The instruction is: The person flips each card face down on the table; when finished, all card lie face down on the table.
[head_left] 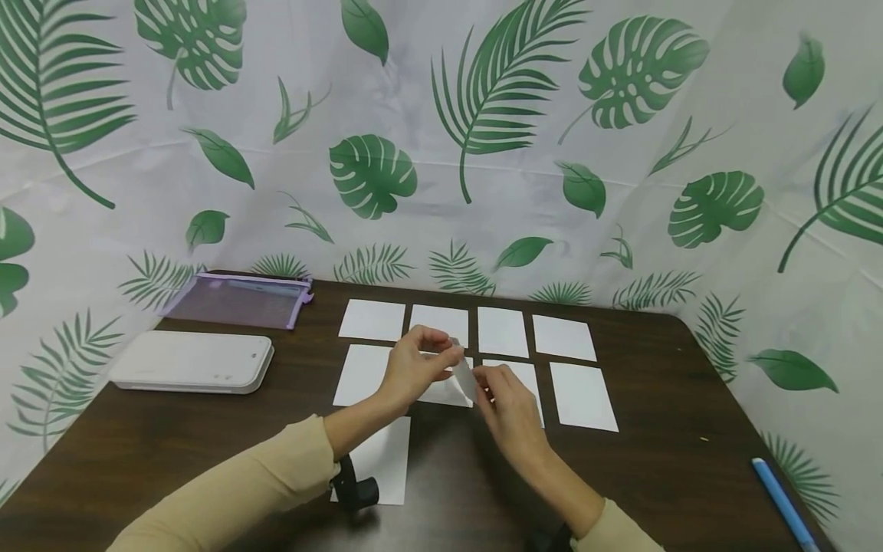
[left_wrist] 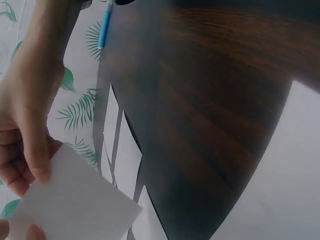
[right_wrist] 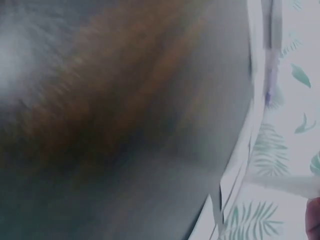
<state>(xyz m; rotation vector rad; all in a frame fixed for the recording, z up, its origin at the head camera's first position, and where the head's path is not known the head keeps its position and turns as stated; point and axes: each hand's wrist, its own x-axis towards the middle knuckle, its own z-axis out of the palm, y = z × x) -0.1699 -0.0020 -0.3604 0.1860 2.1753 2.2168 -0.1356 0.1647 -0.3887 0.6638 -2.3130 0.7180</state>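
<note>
Above the table's middle, I see left hand (head_left: 414,360) and right hand (head_left: 507,406) both pinching one white card (head_left: 465,377), lifted off the dark table (head_left: 662,460) | seven cards lie in two rows beneath | I judge layout partly done; one more sheet (head_left: 382,460) waits nearer.

A white flat device (head_left: 192,361) is lying at the left of the dark wooden table (head_left: 690,429), with a purple mesh pouch (head_left: 237,300) sitting just behind it. A blue pen (head_left: 782,502) is resting near the right edge (close to the leaf-printed backdrop (head_left: 483,138)), and white paper sheets (head_left: 562,337) are lying in rows mid-table.
</note>
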